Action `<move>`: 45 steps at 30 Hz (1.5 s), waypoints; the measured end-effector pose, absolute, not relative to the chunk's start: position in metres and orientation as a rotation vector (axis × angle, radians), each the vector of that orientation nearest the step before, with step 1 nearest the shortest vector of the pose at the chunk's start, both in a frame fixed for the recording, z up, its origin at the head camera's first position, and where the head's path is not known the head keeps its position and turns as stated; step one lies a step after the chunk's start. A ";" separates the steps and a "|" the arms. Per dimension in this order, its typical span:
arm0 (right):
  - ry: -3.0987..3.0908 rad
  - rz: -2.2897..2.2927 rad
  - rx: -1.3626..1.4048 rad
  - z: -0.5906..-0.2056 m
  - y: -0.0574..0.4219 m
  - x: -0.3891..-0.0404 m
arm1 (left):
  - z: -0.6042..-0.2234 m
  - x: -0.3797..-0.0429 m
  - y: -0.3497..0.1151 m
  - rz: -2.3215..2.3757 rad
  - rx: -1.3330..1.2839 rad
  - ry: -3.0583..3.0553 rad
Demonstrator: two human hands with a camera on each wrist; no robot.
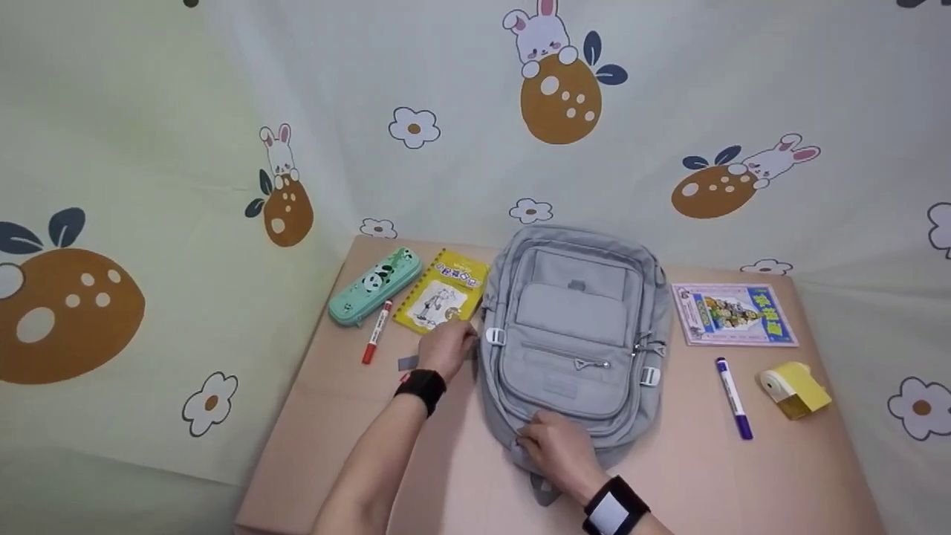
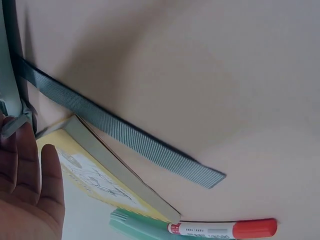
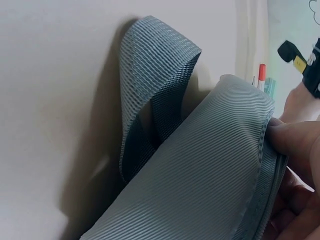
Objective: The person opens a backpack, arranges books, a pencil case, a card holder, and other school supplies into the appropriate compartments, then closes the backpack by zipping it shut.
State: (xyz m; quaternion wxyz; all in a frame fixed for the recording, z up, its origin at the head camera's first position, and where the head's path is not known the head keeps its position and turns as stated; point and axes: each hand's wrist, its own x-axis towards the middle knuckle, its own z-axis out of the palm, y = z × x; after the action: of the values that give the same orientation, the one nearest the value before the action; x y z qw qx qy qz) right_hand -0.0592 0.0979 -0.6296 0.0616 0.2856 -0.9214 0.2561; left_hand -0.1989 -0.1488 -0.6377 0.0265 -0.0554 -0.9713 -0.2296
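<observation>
A grey backpack (image 1: 572,312) lies on the table, its front pocket facing up. At its left side, near a white buckle (image 1: 495,337), my left hand (image 1: 446,349) holds a small grey tab (image 2: 16,126) with its fingers; what the thumb does is hidden. My right hand (image 1: 561,449) pinches the fabric edge beside the zipper (image 3: 272,195) at the backpack's lower left, thumb on top and fingers underneath. A webbing loop (image 3: 155,60) sticks out from the bottom of the bag. Beside the left hand a loose grey strap (image 2: 130,132) stretches over the table.
Left of the backpack are a green panda pencil case (image 1: 376,286), a red marker (image 1: 377,332) and a yellow notebook (image 1: 440,291). On its right lie a pink-edged booklet (image 1: 735,315), a blue marker (image 1: 734,399) and a yellow sharpener (image 1: 793,389). Patterned cloth (image 1: 461,178) hangs behind.
</observation>
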 end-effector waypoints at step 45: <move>-2.852 0.785 0.802 -0.637 0.097 -0.057 | -0.610 -0.136 -0.132 -0.527 -1.102 -2.883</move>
State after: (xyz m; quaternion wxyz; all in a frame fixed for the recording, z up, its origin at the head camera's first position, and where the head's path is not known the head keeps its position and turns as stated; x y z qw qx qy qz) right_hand -0.0573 0.0967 -0.6371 0.0383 0.2613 -0.9299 0.2558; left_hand -0.1359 -0.1323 -0.6103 0.0053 -0.3520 -0.9207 -0.1683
